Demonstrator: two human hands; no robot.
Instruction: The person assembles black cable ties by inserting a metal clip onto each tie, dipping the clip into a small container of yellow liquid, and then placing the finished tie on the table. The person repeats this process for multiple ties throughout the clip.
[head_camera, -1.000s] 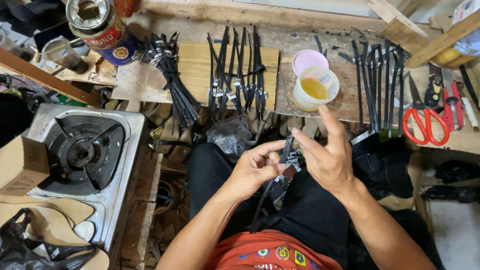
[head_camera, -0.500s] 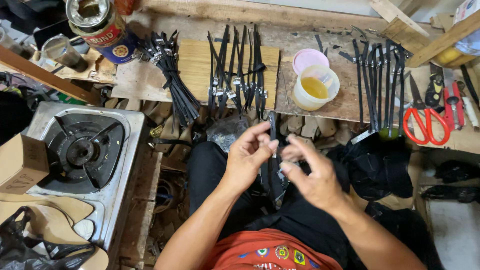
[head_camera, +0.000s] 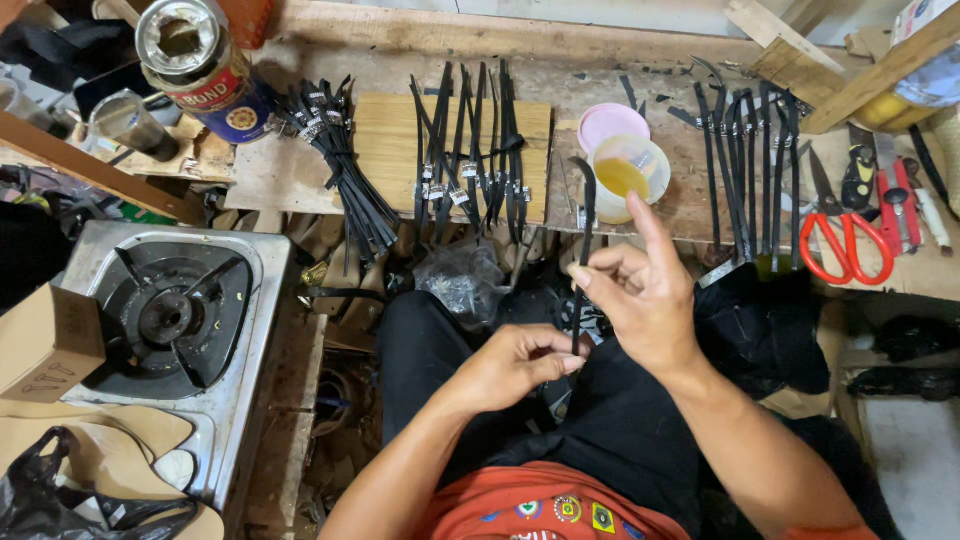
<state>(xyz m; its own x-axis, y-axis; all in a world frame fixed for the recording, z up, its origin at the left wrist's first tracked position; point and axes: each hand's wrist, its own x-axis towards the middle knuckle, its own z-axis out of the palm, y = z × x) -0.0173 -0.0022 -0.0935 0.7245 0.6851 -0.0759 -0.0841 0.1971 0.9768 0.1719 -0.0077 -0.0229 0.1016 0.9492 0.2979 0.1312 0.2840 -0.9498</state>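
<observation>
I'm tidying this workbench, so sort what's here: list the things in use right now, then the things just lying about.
In use:
- thin black strap, pinched near the top by the right hand and lower down by the left hand

Lying about:
- rows of black straps on the bench
- bundle of black straps
- cup of yellow liquid
- pink lid
- orange-handled scissors
- gas burner
- tin can

Black straps, red accents on a brown bench

Strap (head_camera: 583, 262) black, as are the laid-out straps (head_camera: 470, 150); scissors (head_camera: 845, 248) red-handled; lid (head_camera: 613, 124) pink; cup (head_camera: 629, 176) clear with yellow liquid; shirt (head_camera: 545, 505) orange-red with small multicoloured emblems; stove (head_camera: 165, 318) silver, burner black; tin (head_camera: 200, 65) red, blue and white.
</observation>
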